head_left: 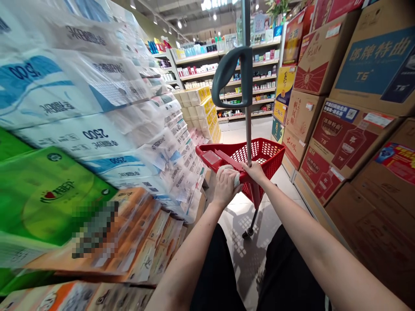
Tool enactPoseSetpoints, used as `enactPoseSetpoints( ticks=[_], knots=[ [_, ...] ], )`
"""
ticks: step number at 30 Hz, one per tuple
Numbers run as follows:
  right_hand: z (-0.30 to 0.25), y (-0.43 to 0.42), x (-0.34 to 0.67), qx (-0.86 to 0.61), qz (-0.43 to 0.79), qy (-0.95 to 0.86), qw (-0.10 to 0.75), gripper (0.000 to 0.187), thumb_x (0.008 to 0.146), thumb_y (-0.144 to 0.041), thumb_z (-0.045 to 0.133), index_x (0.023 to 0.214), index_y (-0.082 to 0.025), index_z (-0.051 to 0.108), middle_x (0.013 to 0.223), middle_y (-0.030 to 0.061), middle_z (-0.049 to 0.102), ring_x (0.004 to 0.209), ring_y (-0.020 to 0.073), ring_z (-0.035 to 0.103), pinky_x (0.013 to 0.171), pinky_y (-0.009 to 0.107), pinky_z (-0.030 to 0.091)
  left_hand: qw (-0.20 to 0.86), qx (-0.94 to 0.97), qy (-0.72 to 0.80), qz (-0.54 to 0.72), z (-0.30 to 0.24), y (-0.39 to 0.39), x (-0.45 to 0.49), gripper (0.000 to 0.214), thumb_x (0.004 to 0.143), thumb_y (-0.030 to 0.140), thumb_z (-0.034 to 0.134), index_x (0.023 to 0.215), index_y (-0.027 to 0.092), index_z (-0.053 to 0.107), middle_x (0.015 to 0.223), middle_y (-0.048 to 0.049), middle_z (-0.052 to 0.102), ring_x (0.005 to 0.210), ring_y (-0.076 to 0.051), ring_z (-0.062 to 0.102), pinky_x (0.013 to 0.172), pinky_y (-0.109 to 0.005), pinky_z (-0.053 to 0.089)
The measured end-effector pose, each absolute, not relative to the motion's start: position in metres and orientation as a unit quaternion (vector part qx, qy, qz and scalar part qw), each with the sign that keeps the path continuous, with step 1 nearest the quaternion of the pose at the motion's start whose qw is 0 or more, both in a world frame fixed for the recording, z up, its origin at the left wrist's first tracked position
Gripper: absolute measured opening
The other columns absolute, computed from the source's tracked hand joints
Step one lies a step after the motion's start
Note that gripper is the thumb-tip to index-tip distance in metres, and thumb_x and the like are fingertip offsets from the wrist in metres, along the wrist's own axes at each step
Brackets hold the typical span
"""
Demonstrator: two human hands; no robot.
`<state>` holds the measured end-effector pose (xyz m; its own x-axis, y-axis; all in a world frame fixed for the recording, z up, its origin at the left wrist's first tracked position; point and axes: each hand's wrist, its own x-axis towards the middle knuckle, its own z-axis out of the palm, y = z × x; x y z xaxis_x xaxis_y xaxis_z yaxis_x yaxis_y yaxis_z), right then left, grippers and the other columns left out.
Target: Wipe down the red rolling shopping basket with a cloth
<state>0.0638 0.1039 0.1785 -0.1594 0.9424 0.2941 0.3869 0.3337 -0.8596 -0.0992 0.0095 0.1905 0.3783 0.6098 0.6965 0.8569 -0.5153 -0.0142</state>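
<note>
Floor: pale, glossy tiles [233, 133], brightly lit at the far end of the aisle.
Left side: white plastic-wrapped packs [81, 99] piled high (some of their print stands upside down to me), with green packs [42, 198] and orange packs [129, 220] nearer by.
Further along: a lower stack of yellow-and-white packs [202, 114].
Right side: cardboard cartons [356, 134] stacked in tiers, bottle pictures on several, price labels on their faces.
Back: long pale shelves [197, 58] crowded with small boxes and bottles; flowers [278, 6] show above them.
Overhead: a grey ceiling [168, 6] with small spotlights [179, 24].
Sign: glowing white letters [214, 4], cut off at the top.
</note>
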Motion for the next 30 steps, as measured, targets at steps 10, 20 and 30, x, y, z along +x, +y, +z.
enactPoseSetpoints(
  ticks=[10, 20, 30],
  knots=[
    [0.182, 0.090, 0.085, -0.365, 0.369, -0.755, 0.402, 0.055, 0.080, -0.065, 0.036, 0.077, -0.017, 0.061, 0.074, 0.0021, 0.061, 0.071, 0.0158, 0.054, 0.065, 0.025, 0.038, 0.188, -0.789, -0.547, -0.208, 0.216, 0.016, -0.083, 0.042, 0.094, 0.034, 0.024, 0.072, 0.017, 0.056, 0.070, -0.0052, 0.060, 0.070, -0.016, 0.057, 0.078, -0.032, 0.038],
    [0.177, 0.082, 0.085, -0.344, 0.238, -0.857, 0.301, 0.050, 0.088, -0.057, 0.029, 0.092, -0.021, 0.064, 0.094, 0.0039, 0.063, 0.089, 0.0172, 0.054, 0.080, 0.027, 0.037, 0.106, -0.807, -0.551, -0.187, 0.229, 0.016, -0.116, 0.050, 0.094, 0.035, 0.020, 0.067, 0.017, 0.057, 0.069, -0.0029, 0.064, 0.068, -0.013, 0.057, 0.074, -0.026, 0.037],
    [0.179, 0.106, 0.058, -0.343, 0.119, -0.904, 0.226, 0.049, 0.092, -0.052, 0.024, 0.084, -0.021, 0.061, 0.083, 0.0048, 0.064, 0.080, 0.0168, 0.056, 0.072, 0.026, 0.035, 0.104, -0.747, -0.528, -0.390, 0.192, 0.037, -0.166, 0.040, 0.093, 0.035, 0.024, 0.077, 0.019, 0.057, 0.087, -0.0053, 0.060, 0.092, -0.016, 0.053, 0.098, -0.036, 0.033]
  ],
)
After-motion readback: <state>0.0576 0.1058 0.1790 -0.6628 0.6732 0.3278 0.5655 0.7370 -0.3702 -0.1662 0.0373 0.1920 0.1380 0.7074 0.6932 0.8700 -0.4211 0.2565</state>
